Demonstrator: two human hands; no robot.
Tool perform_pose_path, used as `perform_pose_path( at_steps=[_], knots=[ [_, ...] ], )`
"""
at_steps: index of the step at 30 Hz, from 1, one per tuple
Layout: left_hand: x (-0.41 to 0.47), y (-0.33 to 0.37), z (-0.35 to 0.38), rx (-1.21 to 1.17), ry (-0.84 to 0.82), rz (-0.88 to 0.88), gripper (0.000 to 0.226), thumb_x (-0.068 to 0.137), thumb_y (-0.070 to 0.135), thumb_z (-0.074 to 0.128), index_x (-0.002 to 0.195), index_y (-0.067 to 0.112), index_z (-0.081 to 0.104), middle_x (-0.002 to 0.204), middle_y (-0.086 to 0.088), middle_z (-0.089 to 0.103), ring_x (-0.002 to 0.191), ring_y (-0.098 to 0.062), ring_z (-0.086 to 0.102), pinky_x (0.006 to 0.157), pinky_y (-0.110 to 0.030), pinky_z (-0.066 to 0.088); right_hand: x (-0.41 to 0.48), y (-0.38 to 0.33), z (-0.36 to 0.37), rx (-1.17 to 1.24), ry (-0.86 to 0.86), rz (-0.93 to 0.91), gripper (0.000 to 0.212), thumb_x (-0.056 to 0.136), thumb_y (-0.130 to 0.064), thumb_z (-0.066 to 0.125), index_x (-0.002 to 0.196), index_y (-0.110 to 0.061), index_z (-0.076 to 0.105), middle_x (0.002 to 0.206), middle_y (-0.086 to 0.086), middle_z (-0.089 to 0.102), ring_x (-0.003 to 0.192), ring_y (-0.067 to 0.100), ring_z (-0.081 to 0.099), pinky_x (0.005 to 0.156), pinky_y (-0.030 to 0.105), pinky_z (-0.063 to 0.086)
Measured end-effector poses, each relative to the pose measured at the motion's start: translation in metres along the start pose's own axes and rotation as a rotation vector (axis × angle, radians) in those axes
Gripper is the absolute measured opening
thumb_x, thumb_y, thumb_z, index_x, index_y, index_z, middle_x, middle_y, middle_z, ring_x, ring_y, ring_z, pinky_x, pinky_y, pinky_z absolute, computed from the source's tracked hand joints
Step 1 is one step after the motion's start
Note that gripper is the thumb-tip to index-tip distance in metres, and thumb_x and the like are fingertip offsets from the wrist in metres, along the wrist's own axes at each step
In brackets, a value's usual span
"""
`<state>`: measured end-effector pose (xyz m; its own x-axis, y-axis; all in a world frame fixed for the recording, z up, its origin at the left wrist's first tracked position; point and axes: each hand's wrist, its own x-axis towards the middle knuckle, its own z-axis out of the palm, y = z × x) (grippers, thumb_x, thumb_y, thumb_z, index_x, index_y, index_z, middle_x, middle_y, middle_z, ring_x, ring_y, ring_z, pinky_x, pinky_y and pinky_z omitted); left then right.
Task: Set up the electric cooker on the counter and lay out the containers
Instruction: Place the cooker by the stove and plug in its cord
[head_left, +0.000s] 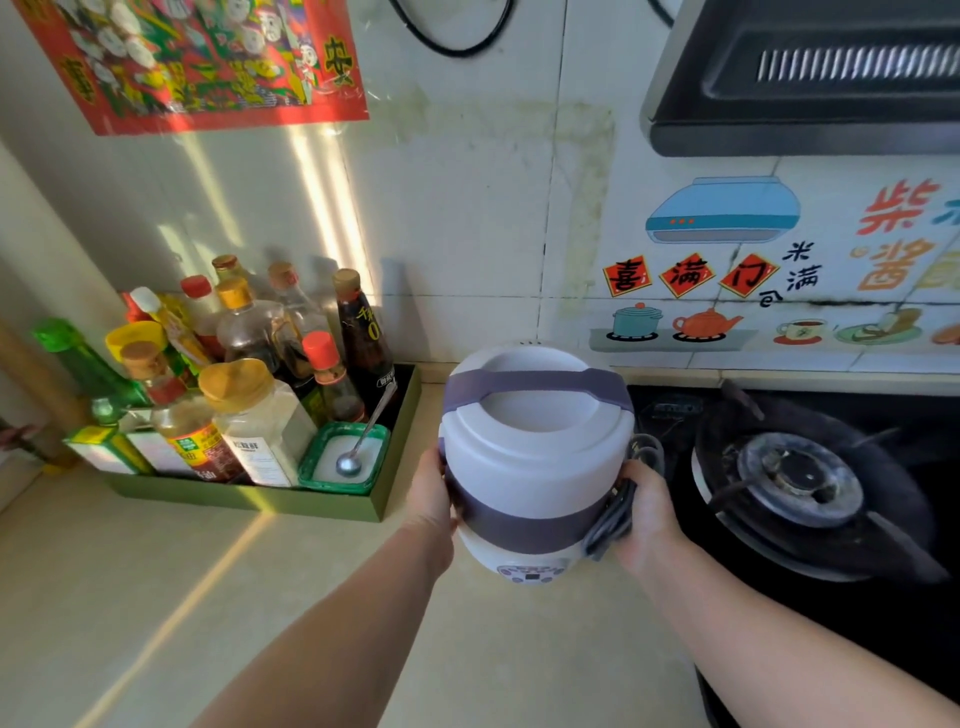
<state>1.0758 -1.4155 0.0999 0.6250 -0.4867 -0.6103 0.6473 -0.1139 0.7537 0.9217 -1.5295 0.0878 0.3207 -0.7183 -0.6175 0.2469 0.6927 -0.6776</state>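
Observation:
The electric cooker (535, 462) is a white cylinder with grey-purple bands, a grey-purple carry handle lying across its lid and a small control panel low on its front. I hold it with both hands over the beige counter (218, 597). My left hand (431, 493) presses its left side. My right hand (649, 514) presses its right side and also pins a bundled dark power cord (613, 519) against the body. Whether its base touches the counter I cannot tell. No separate containers are in sight.
A green tray (291, 504) at the back left holds several sauce and oil bottles and a green tub with a metal spoon (358, 441). A black gas stove (800, 483) lies right of the cooker under a range hood (810, 78). Tiled wall stands behind.

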Motion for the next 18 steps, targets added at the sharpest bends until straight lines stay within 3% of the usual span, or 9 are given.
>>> perform_pose_path(
  at_steps=[3, 8, 13, 18],
  knots=[
    [-0.003, 0.006, -0.003, 0.065, 0.028, -0.012, 0.025, 0.094, 0.042, 0.045, 0.085, 0.025, 0.061, 0.094, 0.003, 0.066, 0.104, -0.021, 0.057, 0.105, -0.042, 0.041, -0.006, 0.001, -0.001, -0.027, 0.026, 0.007, 0.021, 0.089, -0.017, 0.051, 0.07, -0.01, 0.057, 0.054, 0.002, 0.058, 0.055, 0.019, 0.057, 0.051, 0.025, 0.043],
    [-0.012, 0.013, -0.013, 0.181, 0.065, 0.02, 0.025, 0.092, 0.045, 0.053, 0.084, 0.023, 0.061, 0.087, 0.004, 0.061, 0.098, -0.021, 0.054, 0.099, -0.042, 0.042, -0.02, 0.003, -0.006, -0.119, 0.099, -0.013, 0.012, 0.084, -0.014, 0.057, 0.072, -0.01, 0.055, 0.063, 0.005, 0.053, 0.059, 0.022, 0.052, 0.053, 0.029, 0.039],
    [-0.029, 0.015, -0.031, 0.251, 0.041, 0.051, 0.05, 0.092, 0.048, 0.049, 0.131, 0.017, 0.05, 0.101, 0.001, 0.054, 0.108, -0.023, 0.053, 0.087, -0.039, 0.047, -0.039, 0.016, -0.005, -0.15, 0.175, -0.042, 0.007, 0.083, -0.013, 0.058, 0.079, -0.009, 0.054, 0.072, 0.006, 0.051, 0.063, 0.021, 0.049, 0.057, 0.029, 0.037],
    [-0.051, 0.023, -0.058, 0.297, 0.025, 0.075, 0.052, 0.094, 0.046, 0.05, 0.135, 0.015, 0.047, 0.116, -0.002, 0.053, 0.107, -0.022, 0.055, 0.086, -0.039, 0.049, -0.058, 0.041, -0.004, -0.202, 0.221, -0.083, 0.009, 0.08, -0.011, 0.061, 0.078, -0.007, 0.052, 0.07, 0.006, 0.048, 0.06, 0.021, 0.046, 0.054, 0.028, 0.033]
  ],
)
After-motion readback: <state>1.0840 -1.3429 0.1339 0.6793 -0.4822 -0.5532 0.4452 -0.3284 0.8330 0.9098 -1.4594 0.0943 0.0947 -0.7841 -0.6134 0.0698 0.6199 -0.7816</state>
